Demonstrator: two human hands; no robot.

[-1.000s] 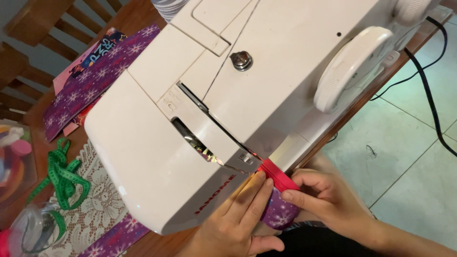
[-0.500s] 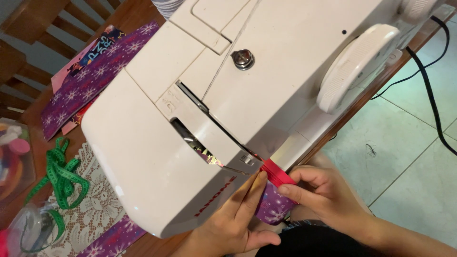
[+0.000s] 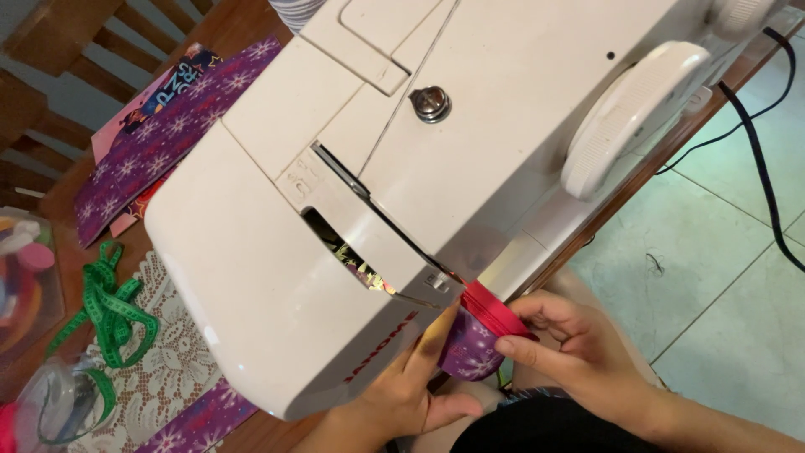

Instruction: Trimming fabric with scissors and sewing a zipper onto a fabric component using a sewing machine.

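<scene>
A white sewing machine fills most of the head view. Under its front edge lies a piece of purple snowflake fabric with a red band. My right hand pinches the red band from the right. My left hand lies flat against the machine's underside, with its fingers on the purple fabric. The needle area is hidden beneath the machine body.
More purple snowflake fabric lies on the wooden table at the left. A green measuring tape sits on a white lace mat. A black cable runs over the tiled floor at the right. A clear container stands at the lower left.
The view has shifted slightly; both hands stay on the fabric, and the red band has edged a little further under the machine.
</scene>
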